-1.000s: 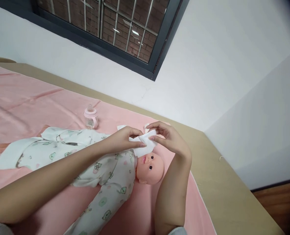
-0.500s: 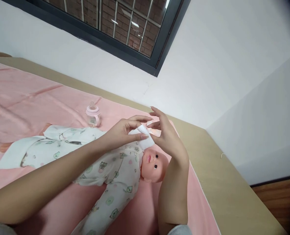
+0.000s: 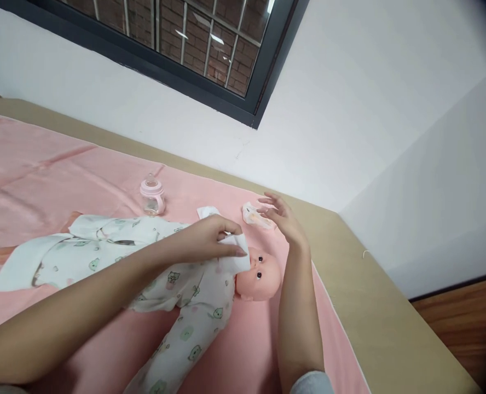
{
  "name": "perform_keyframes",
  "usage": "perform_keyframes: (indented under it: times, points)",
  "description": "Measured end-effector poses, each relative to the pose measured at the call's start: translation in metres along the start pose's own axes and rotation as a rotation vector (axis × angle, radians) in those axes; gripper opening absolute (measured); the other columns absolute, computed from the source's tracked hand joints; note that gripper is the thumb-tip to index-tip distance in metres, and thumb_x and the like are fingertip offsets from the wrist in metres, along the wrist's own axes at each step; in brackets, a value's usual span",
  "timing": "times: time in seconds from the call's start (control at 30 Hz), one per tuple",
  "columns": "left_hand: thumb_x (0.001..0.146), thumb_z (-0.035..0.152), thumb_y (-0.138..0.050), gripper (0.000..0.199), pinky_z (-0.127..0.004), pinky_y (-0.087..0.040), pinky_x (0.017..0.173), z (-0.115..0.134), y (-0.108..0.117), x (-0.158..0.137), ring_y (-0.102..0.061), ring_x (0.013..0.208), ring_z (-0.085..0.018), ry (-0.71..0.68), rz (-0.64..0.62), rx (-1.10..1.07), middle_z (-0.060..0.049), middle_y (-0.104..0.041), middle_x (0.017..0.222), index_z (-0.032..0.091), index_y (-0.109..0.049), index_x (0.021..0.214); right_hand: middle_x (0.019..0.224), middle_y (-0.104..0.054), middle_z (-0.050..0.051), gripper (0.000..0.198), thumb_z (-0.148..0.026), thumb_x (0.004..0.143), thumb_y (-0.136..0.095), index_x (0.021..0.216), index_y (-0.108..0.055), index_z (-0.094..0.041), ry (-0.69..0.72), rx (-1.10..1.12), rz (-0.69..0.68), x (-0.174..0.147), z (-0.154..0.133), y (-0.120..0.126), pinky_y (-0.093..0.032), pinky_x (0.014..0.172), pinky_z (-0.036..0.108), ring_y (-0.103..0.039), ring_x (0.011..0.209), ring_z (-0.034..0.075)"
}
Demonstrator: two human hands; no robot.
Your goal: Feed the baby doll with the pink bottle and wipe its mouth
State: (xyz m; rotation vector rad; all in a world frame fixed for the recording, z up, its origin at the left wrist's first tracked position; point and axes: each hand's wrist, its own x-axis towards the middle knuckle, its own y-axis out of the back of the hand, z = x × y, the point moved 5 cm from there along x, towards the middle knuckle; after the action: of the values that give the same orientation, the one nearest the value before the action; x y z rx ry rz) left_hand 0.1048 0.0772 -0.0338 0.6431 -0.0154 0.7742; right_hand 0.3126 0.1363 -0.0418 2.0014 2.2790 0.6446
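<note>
A baby doll (image 3: 264,278) in white patterned clothes (image 3: 202,298) lies on its back on a pink blanket (image 3: 243,339). My left hand (image 3: 210,239) pinches a folded white wipe (image 3: 238,261) between thumb and fingers at the doll's chin, and the wipe covers its mouth. Past the doll's head, my right hand (image 3: 283,219) is raised with its fingers apart and holds nothing. Beside that hand, a small clear plastic packet (image 3: 256,216) with orange marks rests on the blanket; what is inside cannot be made out.
A pink-lidded baby bottle (image 3: 152,196) stands upright on the blanket behind the doll's body. The wooden tabletop (image 3: 362,295) runs along the right and back edges, against a white wall (image 3: 300,158) below a dark-framed window (image 3: 249,112).
My left hand has brought the wipe down onto the doll's chin. The right hand has let go of the wipe and moved away to the right, uncovering the plastic packet.
</note>
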Motion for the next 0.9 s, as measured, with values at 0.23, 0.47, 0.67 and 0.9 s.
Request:
perform_keyframes:
  times: [0.23, 0.47, 0.67, 0.9]
  points:
    - [0.075, 0.025, -0.057, 0.007, -0.024, -0.028, 0.054, -0.016, -0.029, 0.006, -0.043, 0.058, -0.012, 0.134, -0.045, 0.175, 0.005, -0.052, 0.062, 0.019, -0.057, 0.072, 0.116, -0.070, 0.007, 0.044, -0.041, 0.076, -0.071, 0.116, -0.061, -0.024, -0.283, 0.596, -0.112, -0.006, 0.134, -0.007, -0.048, 0.102, 0.042, -0.068, 0.097, 0.019]
    - [0.075, 0.019, -0.050, 0.007, -0.025, -0.024, 0.054, -0.025, -0.037, 0.008, -0.039, 0.060, -0.012, 0.156, -0.066, 0.216, 0.005, -0.047, 0.063, 0.018, -0.052, 0.069, 0.118, -0.070, 0.007, 0.038, -0.036, 0.078, -0.071, 0.113, -0.062, -0.023, -0.278, 0.729, -0.151, -0.006, 0.148, -0.022, -0.044, 0.109, 0.044, -0.067, 0.107, 0.022]
    - [0.071, 0.015, -0.047, 0.015, -0.027, -0.020, 0.052, -0.023, -0.041, 0.008, -0.026, 0.058, -0.011, 0.117, -0.073, 0.245, 0.005, -0.036, 0.059, 0.017, -0.035, 0.063, 0.110, -0.072, 0.004, 0.031, -0.035, 0.080, -0.068, 0.108, -0.063, -0.024, -0.291, 0.755, -0.134, -0.001, 0.164, -0.020, -0.042, 0.111, 0.046, -0.067, 0.107, 0.020]
    - [0.070, 0.014, -0.048, 0.017, -0.026, -0.020, 0.051, -0.025, -0.046, 0.008, -0.026, 0.057, -0.011, 0.057, -0.057, 0.251, 0.005, -0.035, 0.057, 0.017, -0.034, 0.063, 0.119, -0.069, 0.007, 0.029, -0.034, 0.082, -0.066, 0.109, -0.062, -0.024, -0.294, 0.751, -0.118, -0.002, 0.165, -0.020, -0.040, 0.113, 0.047, -0.064, 0.114, 0.021]
